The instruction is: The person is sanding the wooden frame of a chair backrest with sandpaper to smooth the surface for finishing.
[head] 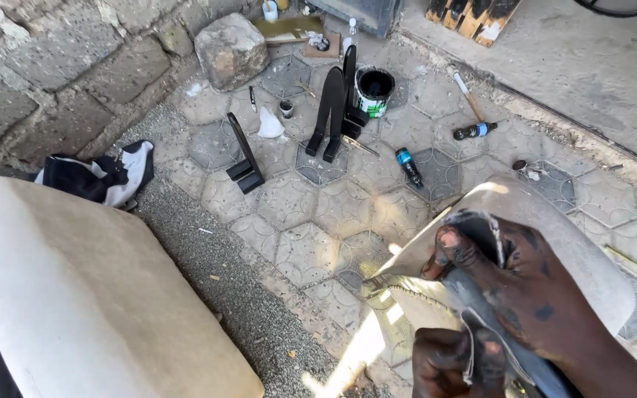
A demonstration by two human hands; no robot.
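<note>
Rag work mid-way: right hand [525, 287] presses dark cloth [481, 236] on pale panel [584, 243], left hand [447, 361] pinches cloth's tail (black brackets [333, 110] look painted); panel mostly pale.

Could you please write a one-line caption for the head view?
Two paint-stained hands, right and left, grip a pale curved panel above paving.

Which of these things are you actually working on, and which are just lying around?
In hand:
- curved beige moulded panel
- grey cloth, gripped by the right hand and the left hand

Lying about:
- open black-stained paint tin
- black metal brackets
- small black bottle with blue cap
- rough stone block
- black-and-white rag
</note>
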